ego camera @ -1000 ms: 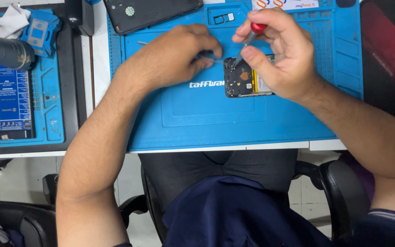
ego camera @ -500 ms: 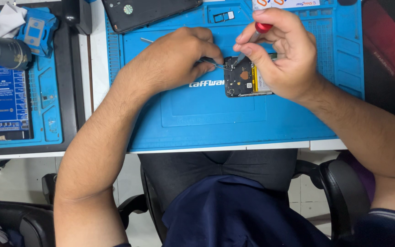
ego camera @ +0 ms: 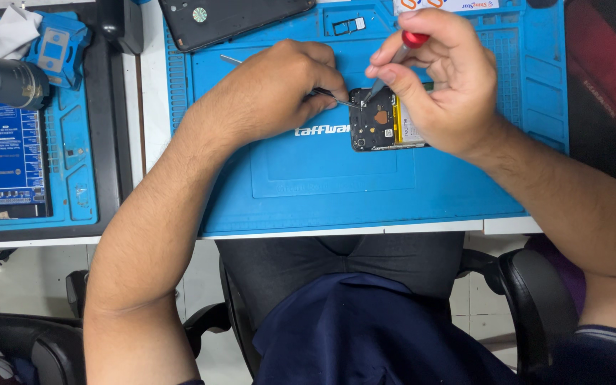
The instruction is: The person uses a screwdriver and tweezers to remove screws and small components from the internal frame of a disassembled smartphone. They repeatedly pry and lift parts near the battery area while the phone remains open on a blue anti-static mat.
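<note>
The right hand's (ego camera: pixel 445 78) grip is pinching a red-capped screwdriver (ego camera: pixel 399 57), its tip working the opened phone (ego camera: pixel 378 121) directly below; the left hand (ego camera: pixel 279 89) is clamping tweezers (ego camera: pixel 331 98) alongside, likely mid screw-removal, needing steady lifting.

White bench (ego camera: pixel 152 107) carries two work mats. The large blue silicone mat (ego camera: pixel 336 185) bears an opened phone (ego camera: pixel 383 121) at centre, a dark phone back cover (ego camera: pixel 229 21) at its top edge and a small SIM tray (ego camera: pixel 348 26). The smaller blue mat (ego camera: pixel 73 164) on the left holds a blue test board (ego camera: pixel 5 153).
</note>
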